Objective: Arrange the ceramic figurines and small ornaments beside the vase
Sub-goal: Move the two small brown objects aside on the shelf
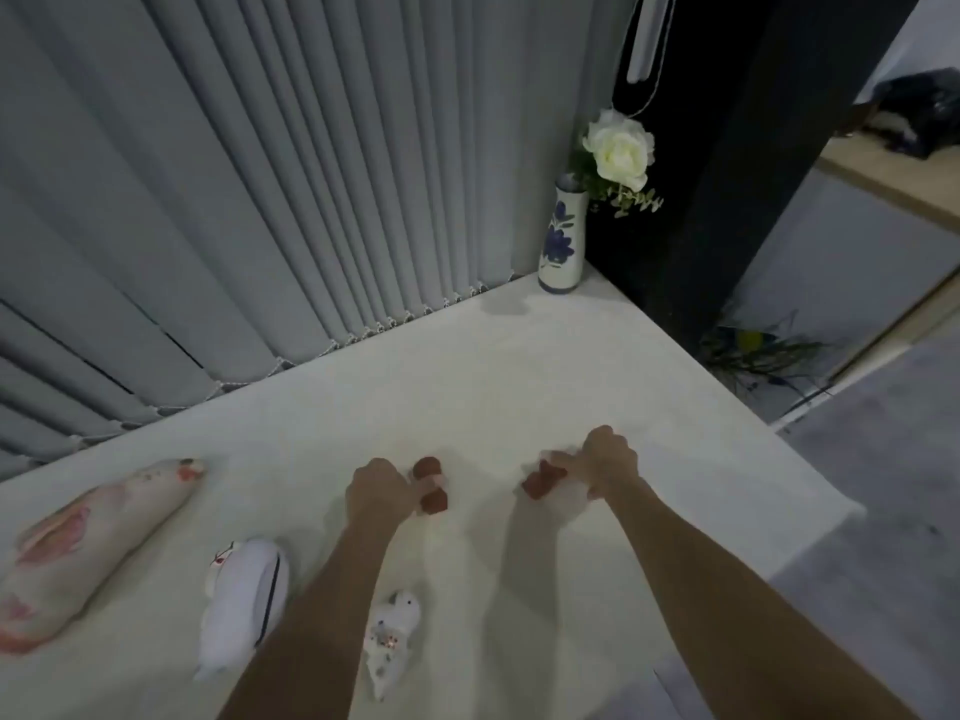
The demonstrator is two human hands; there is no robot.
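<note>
Two bare forearms rise from the bottom edge of the frame over a white table (467, 366) that fills the lower half of the view. Grey vertical blinds (260, 174) cover the upper left. At the left edge lies the largest piece, a pale fish figurine with red markings (88, 543), on its side. Right of it, toward the lower centre, a white figurine with a dark stripe (244, 605) also lies down, and a smaller white ornament with speckles (389, 636) sits just beside the left forearm. In the upper right, at the table's far corner, a blue-flowered white vase (562, 241) stands upright holding a white rose (621, 148), well apart from the figurines. At centre frame, the left hand (379, 491) has its fingers curled around a small red-and-white ornament (431, 485). The right hand (608, 459) pinches a second red-and-white ornament (543, 480) low over the table; whether either piece touches the surface is unclear.
</note>
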